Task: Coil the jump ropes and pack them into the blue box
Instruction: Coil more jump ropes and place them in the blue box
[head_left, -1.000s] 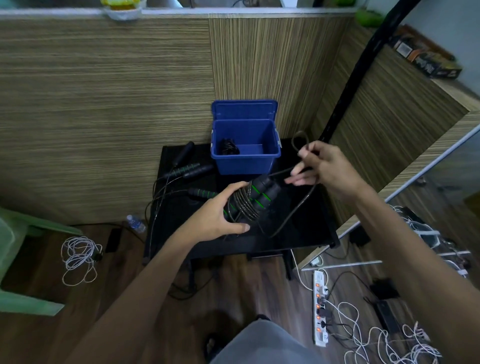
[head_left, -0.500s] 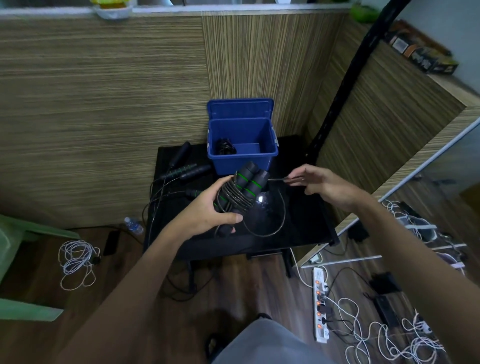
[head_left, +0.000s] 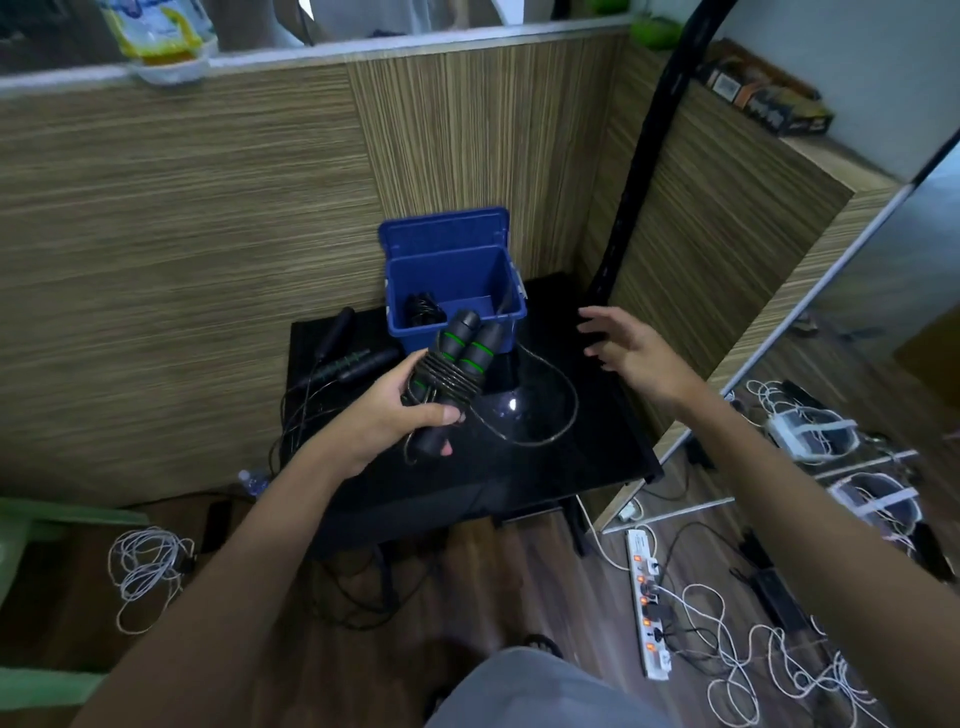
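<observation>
Table (head_left: 545, 467): black, glossy top, set in a corner of wood-grain panels. Box (head_left: 457, 291): blue, lid up against the back panel, standing at the table's rear edge; a dark coiled rope (head_left: 423, 310) lies in its left part. Left hand (head_left: 400, 415): closed round a rope bundle (head_left: 452, 374), thumb across the front, held above the table just in front of the box. Bundle: two black handles with green bands side by side, tips tilted up toward the box, cord wound many turns round their middle. Loose cord (head_left: 561, 415): the unwound tail of the same rope, running from the bundle in one wide loop over the table to the right. Right hand (head_left: 634, 353): fingers spread wide, holding nothing, hanging above the table's right side, apart from the loop and the bundle. Spare ropes (head_left: 348, 358): black handles and thin cords lying on the table's left part, left of the box, cords trailing off the left edge. Floor: power strip (head_left: 647, 608) with white cables at right; a white cable coil (head_left: 148, 566) at left.
</observation>
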